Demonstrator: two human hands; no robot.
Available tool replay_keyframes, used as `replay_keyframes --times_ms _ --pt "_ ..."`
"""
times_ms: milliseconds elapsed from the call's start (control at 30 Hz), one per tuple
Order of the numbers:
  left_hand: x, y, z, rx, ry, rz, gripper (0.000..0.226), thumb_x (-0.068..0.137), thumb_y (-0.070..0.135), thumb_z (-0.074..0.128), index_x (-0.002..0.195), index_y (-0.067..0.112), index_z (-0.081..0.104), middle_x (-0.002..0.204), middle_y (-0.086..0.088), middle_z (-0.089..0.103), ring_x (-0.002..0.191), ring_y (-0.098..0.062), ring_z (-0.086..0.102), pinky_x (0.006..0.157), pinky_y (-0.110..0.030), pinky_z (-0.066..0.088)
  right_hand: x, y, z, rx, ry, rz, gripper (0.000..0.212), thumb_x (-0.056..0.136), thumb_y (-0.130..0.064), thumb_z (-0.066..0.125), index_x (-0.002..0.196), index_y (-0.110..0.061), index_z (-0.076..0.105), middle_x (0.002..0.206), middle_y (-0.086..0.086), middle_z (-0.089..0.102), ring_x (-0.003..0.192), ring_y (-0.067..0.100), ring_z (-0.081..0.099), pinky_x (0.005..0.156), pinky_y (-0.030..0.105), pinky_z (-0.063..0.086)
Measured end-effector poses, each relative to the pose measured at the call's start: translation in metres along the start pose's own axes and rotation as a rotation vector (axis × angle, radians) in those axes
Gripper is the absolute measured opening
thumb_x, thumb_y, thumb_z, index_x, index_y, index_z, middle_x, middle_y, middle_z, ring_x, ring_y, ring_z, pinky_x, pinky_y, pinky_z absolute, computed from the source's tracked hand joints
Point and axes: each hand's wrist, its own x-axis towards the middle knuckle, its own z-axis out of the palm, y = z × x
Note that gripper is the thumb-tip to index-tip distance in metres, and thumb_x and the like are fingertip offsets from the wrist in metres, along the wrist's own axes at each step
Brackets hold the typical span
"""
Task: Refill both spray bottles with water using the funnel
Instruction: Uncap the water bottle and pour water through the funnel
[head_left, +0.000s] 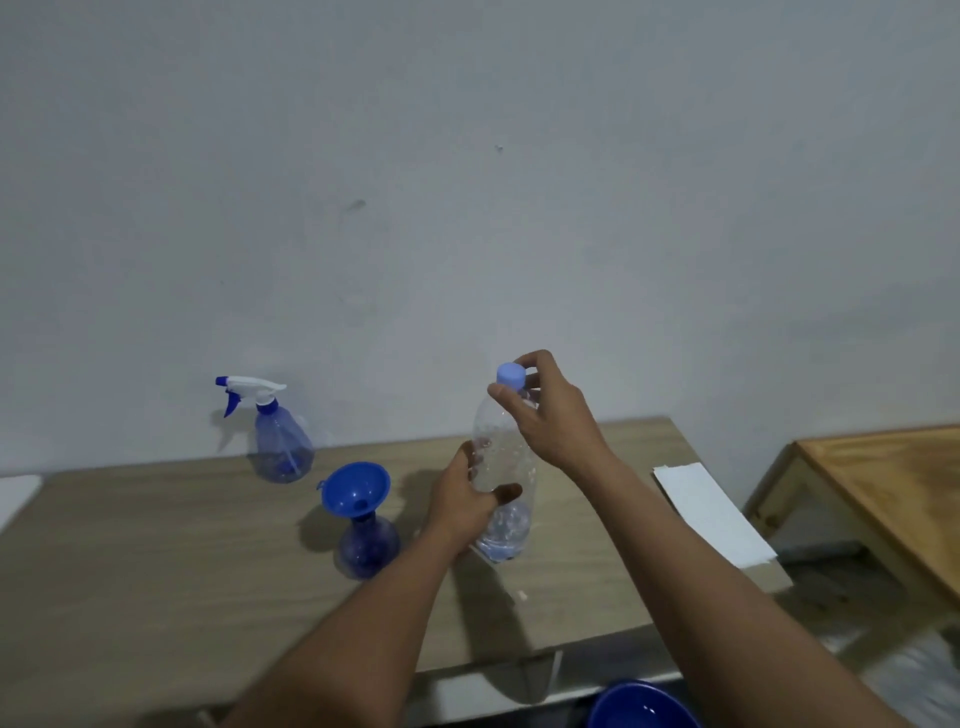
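Clear crinkly plastic water bottle (500, 452), glossy blue plastic funnel (357, 484), matt wood-grain table (156, 545), smooth white paper (711, 514) on right.

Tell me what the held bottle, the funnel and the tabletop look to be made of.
The bottle looks like thin clear plastic: see-through, droplets inside. The funnel looks like opaque blue plastic, smooth with shiny highlights. The tabletop is matte wood-grain, possibly laminate: streaky grain, no sheen.
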Motion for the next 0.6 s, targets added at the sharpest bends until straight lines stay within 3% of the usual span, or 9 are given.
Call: replay_keyframes --times_ms 100,200,333,500,600 --pt "-0.002 0.0 -0.001 -0.009 0.013 -0.004 0.065 0.073 0.024 0.086 0.127 0.032 0.052 0.104 0.019 0.058 0.101 -0.009 0.057 0.086 -0.026 0.045 0.004 -0.003 0.002 0.037 0.037 0.036 0.029 0.091 -0.044 0.069 0.108 -0.025 0.055 0.103 -0.004 0.066 0.097 0.016 0.065 0.075 0.029 0.05" --pt "-0.002 -0.004 0.0 -0.012 0.03 -0.004 0.067 0.071 0.025 0.086 0.129 0.031 0.052 0.109 0.015 0.061 0.103 -0.009 0.058 0.089 -0.027 0.047 0.007 -0.002 0.001 0.12 0.022 0.056 0.02 0.09 -0.037 0.072 0.102 -0.026 0.06 0.106 -0.009 0.068 0.103 0.013 0.066 0.081 0.027 0.049" --pt "-0.002 -0.005 0.0 0.004 0.038 0.004 0.069 0.072 0.026 0.086 0.131 0.031 0.051 0.113 0.013 0.062 0.106 -0.011 0.059 0.093 -0.03 0.049 0.009 -0.003 -0.008 0.146 -0.073 0.034 0.017 0.095 -0.03 0.066 0.111 -0.024 0.064 0.111 -0.012 0.069 0.107 0.011 0.066 0.088 0.027 0.048" --pt "-0.002 -0.003 0.001 0.019 0.03 0.008 0.069 0.073 0.026 0.085 0.131 0.031 0.05 0.11 0.017 0.059 0.104 -0.009 0.058 0.088 -0.027 0.047 0.009 -0.01 -0.008 0.089 -0.06 0.051 0.027 0.092 -0.04 0.07 0.11 -0.023 0.059 0.106 -0.01 0.067 0.098 0.008 0.065 0.078 0.024 0.047" --pt "-0.002 -0.003 0.001 0.014 0.025 0.001 0.07 0.074 0.026 0.085 0.134 0.03 0.049 0.113 0.015 0.059 0.104 -0.008 0.055 0.089 -0.026 0.045 0.012 -0.013 -0.011 0.083 -0.075 0.037 0.018 0.094 -0.034 0.067 0.106 -0.021 0.063 0.103 -0.001 0.07 0.088 0.015 0.066 0.074 0.023 0.048"
